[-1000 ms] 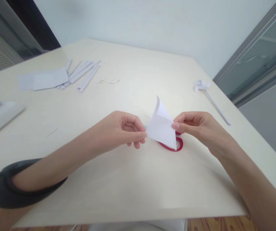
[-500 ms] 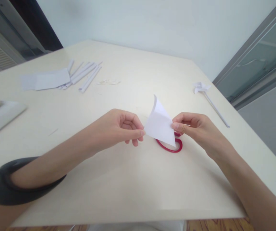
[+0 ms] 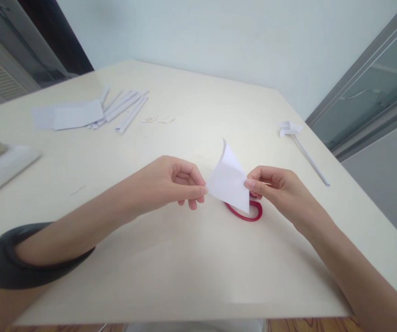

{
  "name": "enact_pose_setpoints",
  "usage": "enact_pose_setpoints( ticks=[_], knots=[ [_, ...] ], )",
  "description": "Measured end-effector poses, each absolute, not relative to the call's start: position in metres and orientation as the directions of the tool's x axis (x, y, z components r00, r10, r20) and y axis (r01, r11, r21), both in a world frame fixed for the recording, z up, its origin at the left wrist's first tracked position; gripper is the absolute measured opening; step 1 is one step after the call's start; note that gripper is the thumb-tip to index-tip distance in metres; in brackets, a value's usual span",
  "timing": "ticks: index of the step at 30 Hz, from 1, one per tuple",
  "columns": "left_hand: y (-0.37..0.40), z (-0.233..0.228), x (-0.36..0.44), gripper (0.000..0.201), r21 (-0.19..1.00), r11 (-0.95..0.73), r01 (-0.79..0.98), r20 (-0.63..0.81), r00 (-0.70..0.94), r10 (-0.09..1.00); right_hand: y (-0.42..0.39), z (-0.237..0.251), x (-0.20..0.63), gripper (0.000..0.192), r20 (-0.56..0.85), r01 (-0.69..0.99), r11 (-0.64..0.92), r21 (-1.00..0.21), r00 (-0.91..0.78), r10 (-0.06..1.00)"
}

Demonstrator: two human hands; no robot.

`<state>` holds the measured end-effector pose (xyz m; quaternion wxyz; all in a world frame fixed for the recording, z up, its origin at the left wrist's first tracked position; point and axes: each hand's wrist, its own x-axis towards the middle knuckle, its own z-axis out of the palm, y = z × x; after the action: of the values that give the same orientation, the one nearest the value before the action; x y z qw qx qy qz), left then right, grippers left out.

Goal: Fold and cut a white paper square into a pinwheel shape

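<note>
A small sheet of white paper (image 3: pixel 230 180) is held above the table, its top corner curling. My left hand (image 3: pixel 180 182) pinches its left corner between thumb and forefinger, the other fingers curled. At the right edge of the sheet, my right hand (image 3: pixel 276 186) pinches it between thumb and fingers. Beneath the paper lie scissors with red handles (image 3: pixel 257 213); the paper and my right hand hide most of them, blades included.
A paper pinwheel on a rolled-paper stick (image 3: pixel 309 157) lies at the right. Rolled paper tubes (image 3: pixel 125 108) and flat white sheets (image 3: pixel 77 114) lie at the back left, beside small pale scraps (image 3: pixel 158 120). A white flat object (image 3: pixel 8 166) stands at the left edge.
The right fingers and the paper's right edge have shifted slightly left. Both hands still hold the paper; the view has tilted a little.
</note>
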<state>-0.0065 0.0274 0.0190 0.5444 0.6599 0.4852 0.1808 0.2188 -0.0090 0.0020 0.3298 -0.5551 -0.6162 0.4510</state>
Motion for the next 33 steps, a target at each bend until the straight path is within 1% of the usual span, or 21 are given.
enact_pose_setpoints(
  ticks=[4, 8, 13, 17, 19, 26, 30, 33],
  knots=[
    [0.0284, 0.0220, -0.0086, 0.009, 0.896, 0.056, 0.441, -0.276, 0.452, 0.848, -0.0095, 0.0050, 0.2187, 0.018, -0.122, 0.368, -0.041, -0.929, -0.200, 0.972],
    [0.0280, 0.0250, -0.0086, 0.011, 0.890, 0.055, 0.452, -0.271, 0.429, 0.862, -0.0095, 0.0024, 0.2201, 0.015, -0.116, 0.359, -0.029, -0.933, -0.223, 0.968],
    [0.0281, 0.0250, -0.0079, 0.011, 0.889, 0.062, 0.454, -0.275, 0.421, 0.864, -0.0101, -0.0015, 0.2190, 0.018, -0.093, 0.339, -0.022, -0.941, -0.193, 0.977],
    [0.0293, 0.0223, -0.0080, 0.011, 0.897, 0.055, 0.440, -0.264, 0.432, 0.862, -0.0123, -0.0025, 0.2149, 0.023, -0.038, 0.388, 0.019, -0.921, -0.139, 0.990],
    [0.0299, 0.0220, -0.0086, 0.012, 0.895, 0.052, 0.444, -0.261, 0.425, 0.867, -0.0134, -0.0024, 0.2128, 0.024, -0.032, 0.387, 0.020, -0.922, -0.128, 0.991],
    [0.0329, 0.0271, -0.0135, 0.014, 0.886, 0.041, 0.462, -0.241, 0.382, 0.892, -0.0133, 0.0033, 0.2118, 0.017, -0.145, 0.315, -0.074, -0.946, -0.208, 0.967],
    [0.0344, 0.0285, -0.0148, 0.014, 0.889, 0.027, 0.457, -0.218, 0.371, 0.903, -0.0131, 0.0021, 0.2135, 0.013, -0.173, 0.305, -0.104, -0.947, -0.210, 0.962],
    [0.0342, 0.0291, -0.0148, 0.014, 0.889, 0.014, 0.457, -0.205, 0.369, 0.906, -0.0134, 0.0000, 0.2140, 0.014, -0.173, 0.275, -0.112, -0.955, -0.206, 0.963]
  ],
)
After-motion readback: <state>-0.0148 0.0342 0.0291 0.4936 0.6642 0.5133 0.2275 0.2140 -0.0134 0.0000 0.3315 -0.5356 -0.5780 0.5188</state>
